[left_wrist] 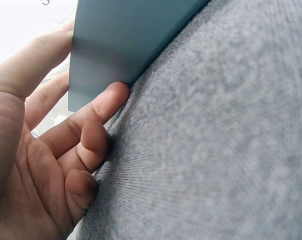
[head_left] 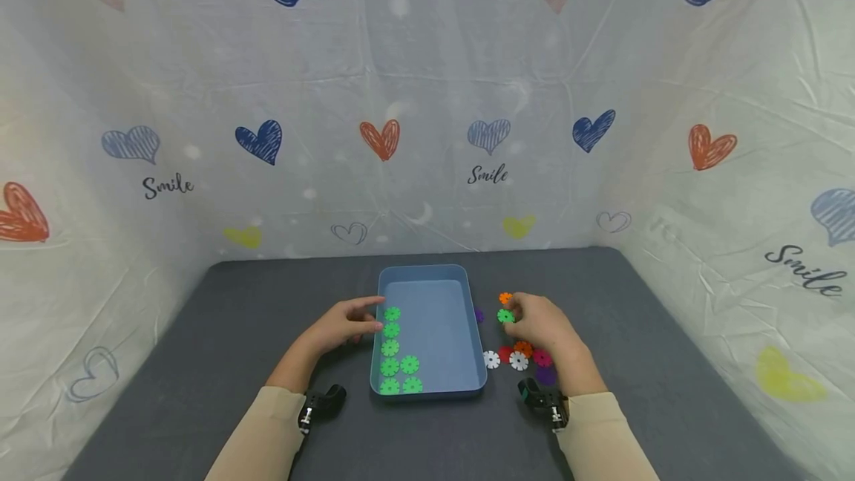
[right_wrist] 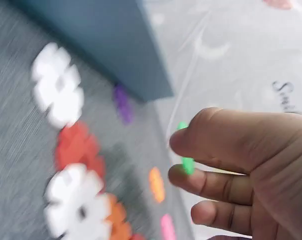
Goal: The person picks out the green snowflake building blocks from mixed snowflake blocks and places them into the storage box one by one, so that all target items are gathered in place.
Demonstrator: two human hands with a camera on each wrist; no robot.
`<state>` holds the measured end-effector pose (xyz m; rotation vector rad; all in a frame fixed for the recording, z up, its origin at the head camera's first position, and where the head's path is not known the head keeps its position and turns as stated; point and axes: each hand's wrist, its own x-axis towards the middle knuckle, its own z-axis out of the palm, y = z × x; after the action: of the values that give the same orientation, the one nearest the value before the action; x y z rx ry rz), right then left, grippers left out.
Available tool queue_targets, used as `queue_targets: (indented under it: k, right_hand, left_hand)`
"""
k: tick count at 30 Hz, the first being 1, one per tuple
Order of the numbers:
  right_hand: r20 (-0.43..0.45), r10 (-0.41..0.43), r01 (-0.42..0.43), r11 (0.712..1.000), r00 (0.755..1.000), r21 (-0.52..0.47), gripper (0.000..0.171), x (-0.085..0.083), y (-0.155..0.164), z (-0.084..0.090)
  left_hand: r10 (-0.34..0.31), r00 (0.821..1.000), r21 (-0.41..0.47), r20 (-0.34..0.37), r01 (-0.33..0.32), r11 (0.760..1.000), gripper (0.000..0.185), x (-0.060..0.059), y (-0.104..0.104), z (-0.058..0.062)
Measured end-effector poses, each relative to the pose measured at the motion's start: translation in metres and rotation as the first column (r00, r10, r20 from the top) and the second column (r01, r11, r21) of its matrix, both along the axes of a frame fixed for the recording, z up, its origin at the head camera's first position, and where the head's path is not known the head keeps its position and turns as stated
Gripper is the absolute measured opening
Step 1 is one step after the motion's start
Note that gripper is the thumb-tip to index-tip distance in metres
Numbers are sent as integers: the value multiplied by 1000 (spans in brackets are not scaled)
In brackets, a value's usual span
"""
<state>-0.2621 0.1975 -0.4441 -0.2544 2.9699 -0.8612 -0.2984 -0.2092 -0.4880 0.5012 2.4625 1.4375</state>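
My right hand (head_left: 537, 321) pinches a green flower-shaped disc (head_left: 505, 315) between thumb and fingertips, to the right of the blue tray (head_left: 427, 395). In the right wrist view the same green disc (right_wrist: 188, 165) shows edge-on, held above the table. On the tray's left side, my left hand (head_left: 344, 321) touches the rim with thumb and index finger. The left wrist view shows another fingertip (left_wrist: 118, 94) against the tray's outer wall (left_wrist: 108, 55), with the remaining fingers loosely bent. Inside the tray, several green flower discs (head_left: 390, 348) lie in two columns at the lower left.
Right of the tray lie loose flower discs: white (head_left: 491, 359), red (head_left: 505, 354), orange (head_left: 524, 348), pink (head_left: 542, 358) and purple (head_left: 546, 375). Another orange disc (head_left: 505, 298) lies farther back, and a purple one (head_left: 479, 315) beside the tray wall. A patterned curtain (head_left: 427, 191) hangs behind the grey table.
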Motion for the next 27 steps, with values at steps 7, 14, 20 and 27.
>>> queue_targets:
  k: [7,14,20,27]
  right_hand:
    - [-67,-14,-1,974,998,-227,33,10,-15,26]
    - [-96,-81,31,897,992,-441,35,16,-46,32]
    - [-78,-88,26,810,993,-586,38,18,-78,29]
    - [-75,24,-68,733,997,-677,35,20,-106,21]
  left_hand:
    - [3,1000,7,-3,-3,1000,64,-1,1,-1]
    - [12,1000,-6,-3,-12,1000,63,1,2,-1]
    - [12,1000,-4,-10,-12,1000,62,1,1,1]
    - [5,1000,17,-4,-5,1000,65,0,2,0]
